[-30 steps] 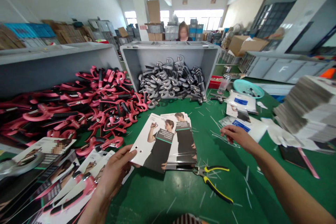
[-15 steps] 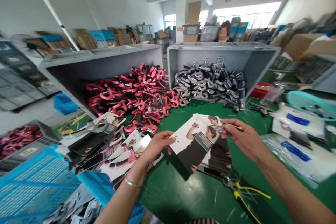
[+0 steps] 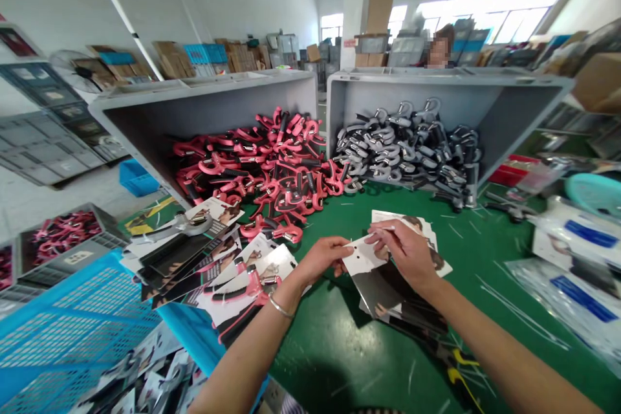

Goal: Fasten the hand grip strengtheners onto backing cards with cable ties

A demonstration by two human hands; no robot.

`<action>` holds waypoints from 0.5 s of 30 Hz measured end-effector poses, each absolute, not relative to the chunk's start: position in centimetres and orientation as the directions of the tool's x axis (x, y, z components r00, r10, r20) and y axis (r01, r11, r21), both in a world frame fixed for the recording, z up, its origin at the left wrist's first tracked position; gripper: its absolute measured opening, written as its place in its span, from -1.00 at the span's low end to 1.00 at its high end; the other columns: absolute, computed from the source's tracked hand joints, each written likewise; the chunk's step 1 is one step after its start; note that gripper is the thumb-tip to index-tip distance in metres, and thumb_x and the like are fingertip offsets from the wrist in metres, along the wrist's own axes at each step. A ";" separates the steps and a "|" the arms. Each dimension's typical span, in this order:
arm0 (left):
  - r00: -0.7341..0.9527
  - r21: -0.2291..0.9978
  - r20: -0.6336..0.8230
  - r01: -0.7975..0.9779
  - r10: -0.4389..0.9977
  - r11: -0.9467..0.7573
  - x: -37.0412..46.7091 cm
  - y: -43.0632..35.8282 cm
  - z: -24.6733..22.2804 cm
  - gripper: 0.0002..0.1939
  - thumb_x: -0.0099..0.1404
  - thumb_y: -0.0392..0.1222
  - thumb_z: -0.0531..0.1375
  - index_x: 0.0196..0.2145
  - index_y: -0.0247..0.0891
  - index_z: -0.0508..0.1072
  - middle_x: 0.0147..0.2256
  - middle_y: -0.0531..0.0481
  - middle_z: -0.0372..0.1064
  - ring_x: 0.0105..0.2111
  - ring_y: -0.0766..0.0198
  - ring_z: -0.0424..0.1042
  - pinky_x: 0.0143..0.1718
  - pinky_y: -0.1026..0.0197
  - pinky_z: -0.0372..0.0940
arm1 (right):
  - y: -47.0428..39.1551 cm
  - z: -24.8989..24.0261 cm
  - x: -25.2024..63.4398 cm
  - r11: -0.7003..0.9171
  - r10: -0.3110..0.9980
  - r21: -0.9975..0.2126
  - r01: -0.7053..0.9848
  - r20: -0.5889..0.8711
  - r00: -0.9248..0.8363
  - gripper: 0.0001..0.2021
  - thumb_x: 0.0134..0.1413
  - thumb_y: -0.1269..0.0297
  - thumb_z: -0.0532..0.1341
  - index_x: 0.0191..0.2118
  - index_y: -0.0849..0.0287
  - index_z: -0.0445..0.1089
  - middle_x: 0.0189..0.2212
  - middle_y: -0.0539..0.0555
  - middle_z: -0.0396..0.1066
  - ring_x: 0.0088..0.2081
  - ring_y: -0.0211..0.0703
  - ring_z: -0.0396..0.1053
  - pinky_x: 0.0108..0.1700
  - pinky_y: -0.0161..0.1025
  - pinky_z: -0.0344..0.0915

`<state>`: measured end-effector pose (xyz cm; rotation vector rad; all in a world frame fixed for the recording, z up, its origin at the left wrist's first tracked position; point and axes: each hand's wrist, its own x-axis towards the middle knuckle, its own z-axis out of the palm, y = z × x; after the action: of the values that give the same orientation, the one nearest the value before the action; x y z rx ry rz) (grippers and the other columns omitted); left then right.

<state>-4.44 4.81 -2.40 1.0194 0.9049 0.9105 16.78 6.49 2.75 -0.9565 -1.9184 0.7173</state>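
My left hand point(image 3: 322, 260) pinches the upper left corner of a printed card point(image 3: 365, 256), white at the top and dark below, with small punched holes near that corner. My right hand point(image 3: 407, 257) is bent over the card's top edge, fingertips pressed together close to the holes. Whatever is between those fingertips is too small to make out. Beneath lies a stack of similar cards point(image 3: 442, 262). Partly behind my right forearm are yellow-handled cutting pliers point(image 3: 456, 376). Left of my left hand, pink hand grip strengtheners point(image 3: 252, 287) lie on cards.
Two tilted grey bins hold heaps of pink hand grips point(image 3: 286, 174) and grey hand grips point(image 3: 392, 149). White cable ties point(image 3: 524, 317) and plastic-bagged packs point(image 3: 577, 297) are at right. A blue basket point(image 3: 92, 330) stands lower left. A person point(image 3: 439, 52) is behind the bins.
My right hand has moved left from the stack's right side onto the held card's top edge. The card has turned slightly, and the view has shifted left.
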 end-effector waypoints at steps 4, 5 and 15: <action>0.348 0.948 -0.187 -0.182 0.919 0.262 -4.4 4.8 -2.5 -0.56 0.11 0.05 0.36 -0.20 -0.38 0.53 -0.45 -0.04 0.43 -0.59 0.40 0.31 -0.62 0.35 0.17 | 6.6 1.2 16.9 0.525 0.839 -0.778 0.344 0.406 -0.361 -0.77 0.38 0.14 0.04 -0.04 0.09 0.35 -0.29 0.06 0.55 -0.34 -0.19 0.51 -0.24 -0.23 0.42; 0.335 0.951 -0.177 -0.184 0.925 0.249 -4.3 4.8 -2.6 -0.56 0.13 0.06 0.34 -0.19 -0.38 0.53 -0.44 -0.04 0.42 -0.57 0.39 0.32 -0.60 0.35 0.19 | 6.6 1.1 16.9 0.522 0.839 -0.779 0.347 0.396 -0.374 -0.77 0.38 0.14 0.04 -0.04 0.08 0.35 -0.29 0.06 0.55 -0.32 -0.17 0.51 -0.24 -0.23 0.42; 0.016 0.986 -0.030 -0.164 0.999 0.032 -2.4 3.6 -6.0 -0.64 0.21 -0.05 0.25 -0.07 -0.24 0.55 0.03 -0.11 0.40 -0.22 0.21 0.40 -0.32 0.28 0.28 | 7.8 1.1 16.6 0.555 0.782 -0.750 0.360 0.324 -0.532 -0.77 0.36 0.16 0.06 -0.21 0.09 0.42 -0.31 0.04 0.52 -0.26 -0.14 0.47 -0.16 -0.22 0.32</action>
<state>-2.42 3.58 -6.00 1.0714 1.0919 1.2503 16.61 7.79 1.14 -0.9130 -2.1309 0.8255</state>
